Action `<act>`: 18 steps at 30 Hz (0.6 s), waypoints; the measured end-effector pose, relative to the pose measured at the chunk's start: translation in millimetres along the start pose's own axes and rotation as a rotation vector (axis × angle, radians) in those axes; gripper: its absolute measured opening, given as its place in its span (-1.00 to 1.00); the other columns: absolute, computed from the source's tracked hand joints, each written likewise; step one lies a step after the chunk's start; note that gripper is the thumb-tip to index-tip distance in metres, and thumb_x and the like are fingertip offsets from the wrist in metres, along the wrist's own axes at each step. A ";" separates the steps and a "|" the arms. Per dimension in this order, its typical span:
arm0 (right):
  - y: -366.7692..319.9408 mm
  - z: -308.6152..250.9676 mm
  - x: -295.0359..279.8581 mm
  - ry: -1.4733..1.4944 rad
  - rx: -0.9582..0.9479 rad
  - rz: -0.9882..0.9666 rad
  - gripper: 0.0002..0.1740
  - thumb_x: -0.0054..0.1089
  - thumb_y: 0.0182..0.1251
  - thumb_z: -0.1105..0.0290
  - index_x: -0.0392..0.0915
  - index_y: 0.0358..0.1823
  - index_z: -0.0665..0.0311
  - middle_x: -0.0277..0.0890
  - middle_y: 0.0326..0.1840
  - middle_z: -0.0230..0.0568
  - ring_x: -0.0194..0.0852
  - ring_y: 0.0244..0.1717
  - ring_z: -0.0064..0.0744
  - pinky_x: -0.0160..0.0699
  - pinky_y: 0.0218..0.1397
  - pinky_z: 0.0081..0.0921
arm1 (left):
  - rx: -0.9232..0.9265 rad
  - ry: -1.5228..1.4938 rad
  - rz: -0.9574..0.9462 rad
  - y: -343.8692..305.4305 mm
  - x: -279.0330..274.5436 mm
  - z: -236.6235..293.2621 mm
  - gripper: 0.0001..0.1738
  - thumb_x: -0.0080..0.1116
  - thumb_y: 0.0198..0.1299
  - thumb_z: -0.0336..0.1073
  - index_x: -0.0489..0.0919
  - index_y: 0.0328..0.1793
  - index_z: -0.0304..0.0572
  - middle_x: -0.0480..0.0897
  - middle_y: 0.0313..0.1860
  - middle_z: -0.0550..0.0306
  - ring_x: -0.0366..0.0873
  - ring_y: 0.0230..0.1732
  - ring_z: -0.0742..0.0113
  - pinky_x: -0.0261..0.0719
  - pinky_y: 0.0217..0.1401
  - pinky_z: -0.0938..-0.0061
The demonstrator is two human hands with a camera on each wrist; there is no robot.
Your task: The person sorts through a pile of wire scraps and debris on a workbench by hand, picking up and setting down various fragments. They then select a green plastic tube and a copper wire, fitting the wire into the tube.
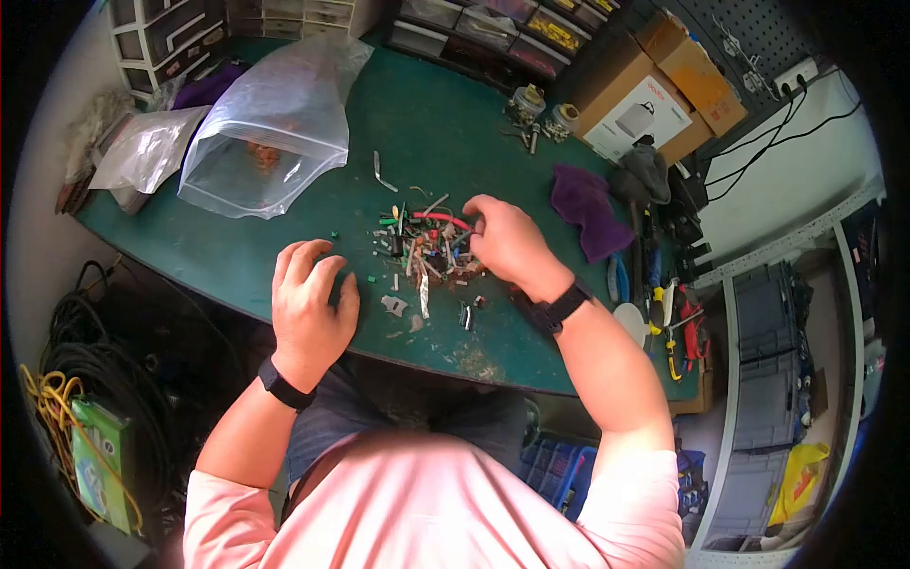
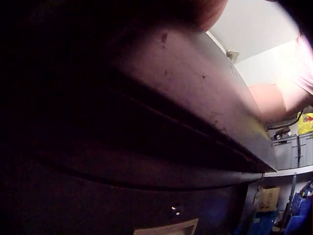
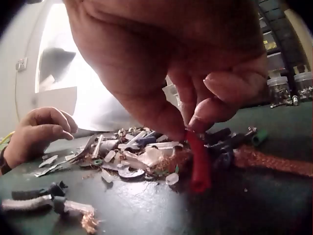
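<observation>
On the green table lies a pile of small scraps [image 1: 427, 251], with cut tubing, metal bits and copper strands. My right hand [image 1: 502, 242] is at the pile's right side; in the right wrist view its thumb and fingertips pinch a red tube [image 3: 198, 164] at one end. The red piece [image 1: 441, 219] also shows across the top of the pile in the head view. Left of the pile, my left hand [image 1: 311, 308] rests at the table's front edge, fingers loosely bent and holding nothing. Its fingers are mostly out of sight in the left wrist view.
A clear zip bag [image 1: 261, 175] with copper-coloured bits lies at the back left. Two jars [image 1: 526, 104] and a cardboard box [image 1: 640, 104] stand at the back right. A purple cloth [image 1: 590, 213] and pliers [image 1: 675, 332] lie on the right. Short cable pieces [image 3: 49, 203] lie in front of the pile.
</observation>
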State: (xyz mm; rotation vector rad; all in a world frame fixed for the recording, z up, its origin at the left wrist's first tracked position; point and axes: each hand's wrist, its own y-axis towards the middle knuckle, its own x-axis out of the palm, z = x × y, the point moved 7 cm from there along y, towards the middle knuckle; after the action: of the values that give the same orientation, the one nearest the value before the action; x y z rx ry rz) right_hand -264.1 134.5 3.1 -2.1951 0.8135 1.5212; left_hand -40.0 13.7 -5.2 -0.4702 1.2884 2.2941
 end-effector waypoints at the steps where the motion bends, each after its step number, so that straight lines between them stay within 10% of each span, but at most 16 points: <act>1: -3.3 0.3 -6.7 0.044 0.003 0.035 -0.73 0.14 0.11 0.49 0.62 -0.12 0.27 0.62 -0.15 0.01 0.59 -0.08 0.06 0.55 -0.05 -0.14 | 0.000 0.007 -0.002 0.0 0.1 0.2 -0.76 0.27 -0.08 -0.54 0.57 -0.21 -0.30 0.58 -0.05 -0.11 0.50 0.03 -0.14 0.48 0.11 0.14; 13: -39.8 44.0 -37.1 0.193 0.121 0.073 -0.80 0.23 0.21 0.37 0.66 -0.20 0.31 0.66 -0.27 -0.03 0.63 -0.21 0.00 0.57 -0.12 -0.25 | 0.006 0.028 -0.018 0.5 1.4 2.4 -0.76 0.27 -0.08 -0.52 0.58 -0.21 -0.30 0.58 -0.05 -0.10 0.49 0.04 -0.12 0.47 0.12 0.15; 18: -48.4 64.4 -31.8 0.366 0.149 -0.015 -0.75 0.25 0.27 0.37 0.65 -0.14 0.43 0.68 -0.36 -0.12 0.64 -0.34 -0.32 0.57 -0.22 -0.40 | 0.002 0.053 -0.024 -0.1 2.6 1.8 -0.78 0.27 -0.06 -0.52 0.58 -0.22 -0.30 0.58 -0.04 -0.10 0.49 0.04 -0.11 0.46 0.14 0.15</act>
State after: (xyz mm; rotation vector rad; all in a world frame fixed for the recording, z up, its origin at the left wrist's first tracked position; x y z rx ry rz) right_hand -288.9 217.4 7.4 -2.3904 0.9802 1.0253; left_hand -42.3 15.9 -5.7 -0.5458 1.3026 2.2744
